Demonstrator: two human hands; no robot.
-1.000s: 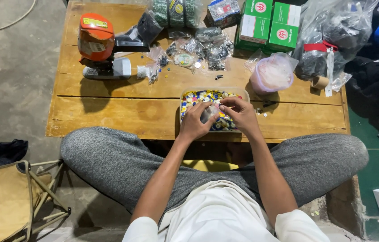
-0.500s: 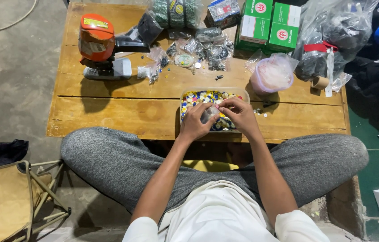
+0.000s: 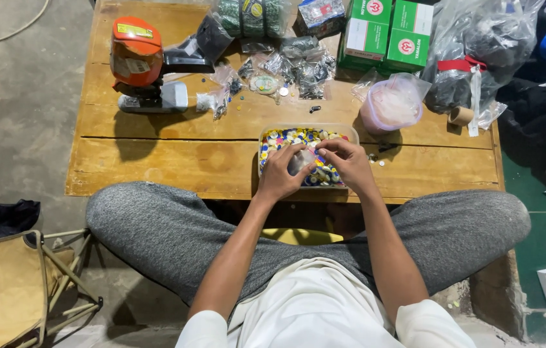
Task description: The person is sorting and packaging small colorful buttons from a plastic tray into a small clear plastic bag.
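Both hands meet over a clear rectangular tray (image 3: 266,138) heaped with small multicoloured caps (image 3: 298,136); the left hand (image 3: 280,173) curls around a small greyish piece (image 3: 302,161) held just above the caps, and the right hand (image 3: 348,162) closes its fingertips (image 3: 323,149) on the same piece from the other side, so that both are pinched on it rather than spread. What the piece is cannot be made out, as the fingers cover most of it. The tray sits at the near edge of a low wooden table (image 3: 157,161), directly ahead of the person's crossed legs in grey trousers. Judged from this pose, the step in hand is the fitting or separating of one small part taken from the tray; the next move would call for a steady two-handed grip and fine finger pressure, held low over the tray so that nothing drops among the caps. Just beyond the tray, to the right, stands a pink-tinted tub in a plastic bag (image 3: 390,104); further back lie small bags of dark hardware (image 3: 305,64) and two green cartons (image 3: 386,33). An orange-topped machine (image 3: 137,61) stands at the far left of the table, and a folding stool (image 3: 8,290) on the floor.
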